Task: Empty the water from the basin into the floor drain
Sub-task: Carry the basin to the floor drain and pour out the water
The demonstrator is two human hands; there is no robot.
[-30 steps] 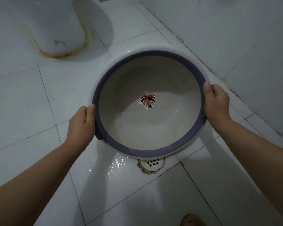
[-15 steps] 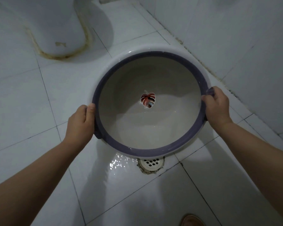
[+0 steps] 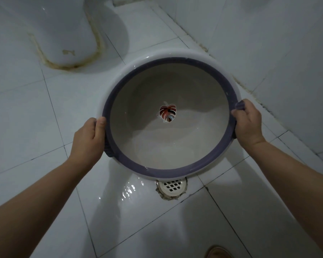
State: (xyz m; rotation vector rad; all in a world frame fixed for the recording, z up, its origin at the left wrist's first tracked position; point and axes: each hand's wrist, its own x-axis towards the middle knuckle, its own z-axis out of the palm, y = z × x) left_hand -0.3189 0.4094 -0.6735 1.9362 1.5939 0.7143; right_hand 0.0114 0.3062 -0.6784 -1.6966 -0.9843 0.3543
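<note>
A round white basin (image 3: 138,66) with a purple rim and a leaf picture on its bottom is held above the tiled floor, tilted toward me. My left hand (image 3: 89,139) grips its left rim and my right hand (image 3: 247,124) grips the right rim handle. Shallow water lies in the near half of the basin. The white floor drain (image 3: 172,187) shows just below the basin's near edge, partly hidden by it. A wet, shiny patch (image 3: 127,190) spreads on the tiles left of the drain.
A toilet base (image 3: 63,34) with stained sealant stands at the far left. A tiled wall (image 3: 268,43) runs along the right, close behind the basin. The toe of a brown slipper (image 3: 218,252) shows at the bottom edge.
My right hand has slid along the rim toward me, baring the purple handle end. The basin's near edge has lifted slightly, showing more of the drain.
</note>
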